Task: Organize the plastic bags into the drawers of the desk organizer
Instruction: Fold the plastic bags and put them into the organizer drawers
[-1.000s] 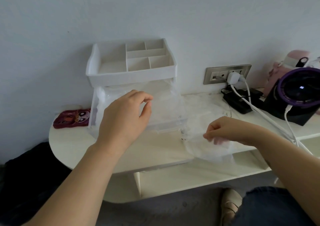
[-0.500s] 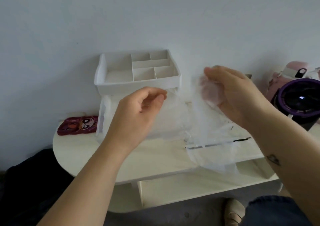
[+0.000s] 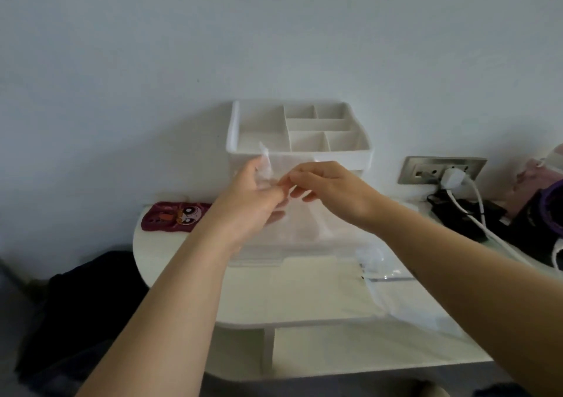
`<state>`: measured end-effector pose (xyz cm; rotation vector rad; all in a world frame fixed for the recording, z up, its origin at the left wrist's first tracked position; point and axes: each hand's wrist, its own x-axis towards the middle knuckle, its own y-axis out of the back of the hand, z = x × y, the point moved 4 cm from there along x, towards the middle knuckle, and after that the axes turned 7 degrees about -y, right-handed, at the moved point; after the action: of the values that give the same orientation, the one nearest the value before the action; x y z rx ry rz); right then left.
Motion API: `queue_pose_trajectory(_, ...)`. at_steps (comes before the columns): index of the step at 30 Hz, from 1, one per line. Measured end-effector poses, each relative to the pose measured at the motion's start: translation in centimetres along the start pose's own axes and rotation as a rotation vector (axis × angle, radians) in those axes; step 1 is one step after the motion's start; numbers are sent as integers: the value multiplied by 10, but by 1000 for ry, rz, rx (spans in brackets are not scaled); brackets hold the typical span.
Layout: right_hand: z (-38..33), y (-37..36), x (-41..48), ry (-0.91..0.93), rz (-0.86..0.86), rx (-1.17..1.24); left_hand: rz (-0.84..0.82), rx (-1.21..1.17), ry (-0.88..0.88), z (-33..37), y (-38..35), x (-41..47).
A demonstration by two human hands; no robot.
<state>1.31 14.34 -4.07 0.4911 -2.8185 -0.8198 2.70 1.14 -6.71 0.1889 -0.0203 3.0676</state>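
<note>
A white desk organizer (image 3: 300,153) stands against the wall, its top tray divided into several compartments. Below the tray a clear drawer (image 3: 268,256) is pulled out toward me. Both hands meet just above that drawer. My left hand (image 3: 253,195) and my right hand (image 3: 329,189) each pinch a clear plastic bag (image 3: 297,217), which hangs down between them; one corner sticks up above my left fingers. More clear plastic bags (image 3: 387,278) lie on the white desk (image 3: 304,296) to the right, partly under my right forearm.
A dark red patterned pouch (image 3: 175,216) lies left of the organizer. A wall socket (image 3: 441,170) with a white plug and cable sits at the right, beside a black adapter (image 3: 460,214) and a purple-rimmed device (image 3: 545,211). Dark cloth (image 3: 82,302) lies low on the left.
My right hand has carried a clear bag leftward from the pile to in front of the organizer. My left hand has risen to meet it and now pinches the same bag.
</note>
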Motion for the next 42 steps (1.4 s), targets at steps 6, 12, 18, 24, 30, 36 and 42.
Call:
queue_pose_trajectory(6,5,5,0,31,10,-568,68,818,-277,8,3,-6)
queue_pose_trajectory(12,16,2,-2,-103,-49,-971,56,1152,-338,12,-3,-16)
queue_pose_trajectory(18,25,-4,7,-168,-160,-962,70,1444,-268,17,2,-22)
queue_pose_trajectory(24,25,-7,14,-181,-191,-962,247,1314,-484,40,-6,-23)
queue_pose_trajectory(30,18,-8,10,-139,-219,-1002,-222,1337,-104,0,-25,0)
queue_pose_trajectory(36,6,10,-7,-184,-124,-1131,-395,1396,112,-6,-30,12)
queue_pose_trajectory(42,15,0,2,-305,-252,-1147,-374,1367,159,-13,-21,15)
